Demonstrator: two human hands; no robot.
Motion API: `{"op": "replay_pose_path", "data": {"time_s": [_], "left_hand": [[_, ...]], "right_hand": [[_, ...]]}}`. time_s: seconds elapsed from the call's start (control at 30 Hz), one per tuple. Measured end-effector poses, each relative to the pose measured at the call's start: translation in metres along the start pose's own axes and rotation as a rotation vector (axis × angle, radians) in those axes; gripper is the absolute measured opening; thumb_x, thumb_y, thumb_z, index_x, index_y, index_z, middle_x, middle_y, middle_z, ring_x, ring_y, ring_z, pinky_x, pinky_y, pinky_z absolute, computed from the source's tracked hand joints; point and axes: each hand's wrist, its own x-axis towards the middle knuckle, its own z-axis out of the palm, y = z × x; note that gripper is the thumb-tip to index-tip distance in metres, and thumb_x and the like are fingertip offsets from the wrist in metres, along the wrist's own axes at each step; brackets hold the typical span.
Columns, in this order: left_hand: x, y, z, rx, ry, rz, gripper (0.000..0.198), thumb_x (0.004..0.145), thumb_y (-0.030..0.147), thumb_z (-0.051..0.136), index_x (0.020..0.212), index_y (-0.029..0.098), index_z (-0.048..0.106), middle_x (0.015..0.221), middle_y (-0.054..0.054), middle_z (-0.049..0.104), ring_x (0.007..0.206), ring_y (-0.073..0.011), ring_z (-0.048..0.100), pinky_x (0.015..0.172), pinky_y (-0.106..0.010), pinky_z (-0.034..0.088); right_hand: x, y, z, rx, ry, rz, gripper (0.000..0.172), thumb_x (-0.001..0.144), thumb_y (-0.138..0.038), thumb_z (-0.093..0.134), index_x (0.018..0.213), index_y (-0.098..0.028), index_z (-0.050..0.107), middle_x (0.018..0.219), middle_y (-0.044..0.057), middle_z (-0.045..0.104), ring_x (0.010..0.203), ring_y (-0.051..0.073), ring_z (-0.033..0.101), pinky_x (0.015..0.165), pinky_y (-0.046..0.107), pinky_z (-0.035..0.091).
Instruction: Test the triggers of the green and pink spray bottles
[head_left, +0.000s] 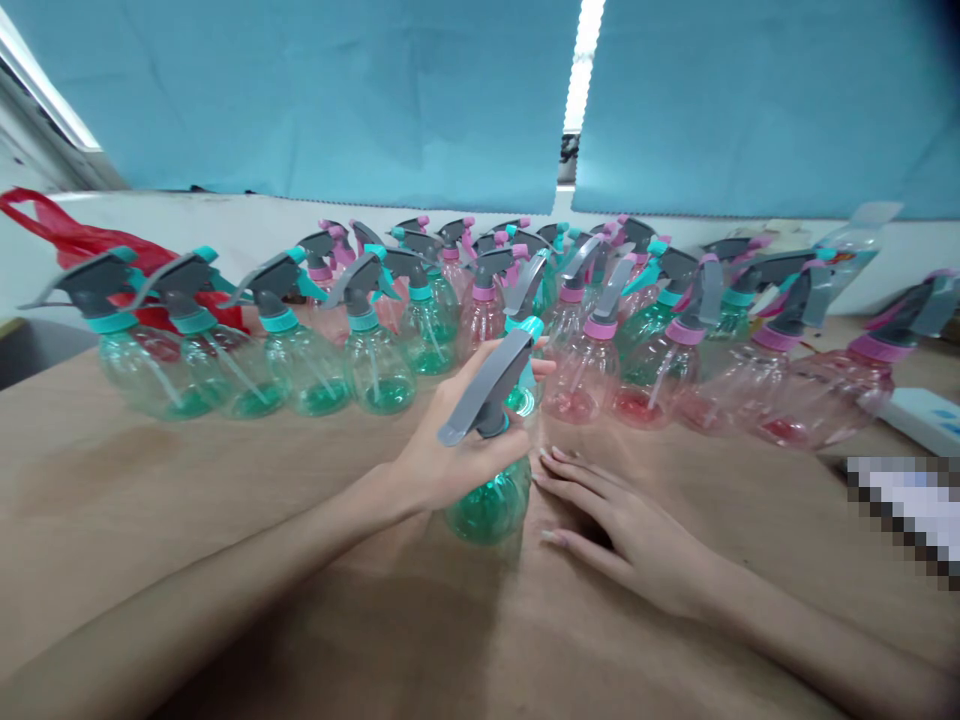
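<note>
My left hand (442, 455) is wrapped round the neck of a green spray bottle (487, 510) with a grey and teal trigger head, near the middle of the view. Just right of that bottle, my right hand (630, 530) lies with its fingers apart, palm down, near the wooden table top (360, 620), and holds nothing. Behind both hands stand rows of spray bottles: green ones such as this teal-collared bottle (379, 375) on the left, and pink ones such as this pink-collared bottle (581, 375) on the right.
A red plastic bag (97, 240) lies behind the bottles at the far left. At the right edge are a white box (926, 418) and a pixelated flat object (911, 510). A clear bottle (855, 240) stands at the back right, below a blue curtain (337, 100).
</note>
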Motion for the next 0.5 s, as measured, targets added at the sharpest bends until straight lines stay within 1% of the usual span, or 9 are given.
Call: {"op": "replay_pose_path", "data": {"time_s": [0.1,0.2,0.3,0.5], "left_hand": [[0.0008,0.0016,-0.0003,-0.014,0.005,0.004,0.049,0.071,0.01,0.051,0.119,0.022,0.055,0.118,-0.004,0.063,0.061,-0.0103,0.05,0.062,-0.027,0.048],[0.0013,0.0032,-0.0009,-0.012,0.012,0.011,0.048,0.07,0.01,0.052,0.116,0.023,0.058,0.118,-0.004,0.062,0.063,-0.0105,0.05,0.064,-0.027,0.049],[0.0012,0.0045,-0.0009,-0.008,0.008,-0.007,0.05,0.07,0.01,0.052,0.118,0.023,0.058,0.119,-0.004,0.062,0.063,-0.0105,0.05,0.065,-0.027,0.05],[0.001,0.0058,-0.0002,-0.019,0.02,-0.007,0.048,0.07,0.011,0.052,0.118,0.02,0.057,0.115,-0.007,0.063,0.065,-0.0117,0.053,0.068,-0.03,0.051]], "right_hand": [[0.0,0.0,0.0001,0.0,0.001,0.002,0.058,0.096,-0.051,0.048,0.145,-0.022,0.042,0.151,0.008,0.042,0.141,0.027,0.034,0.114,0.05,0.034],[0.0,-0.0002,-0.0002,-0.001,0.002,-0.001,0.057,0.096,-0.05,0.047,0.145,-0.022,0.043,0.151,0.008,0.041,0.141,0.027,0.034,0.114,0.051,0.033],[0.0001,-0.0005,-0.0007,-0.01,-0.01,0.0,0.058,0.097,-0.051,0.046,0.145,-0.02,0.043,0.152,0.009,0.04,0.141,0.027,0.033,0.114,0.05,0.033],[0.0002,0.0002,0.0001,-0.011,-0.008,-0.004,0.057,0.097,-0.05,0.046,0.145,-0.02,0.043,0.152,0.009,0.04,0.141,0.027,0.033,0.114,0.05,0.034]]}}
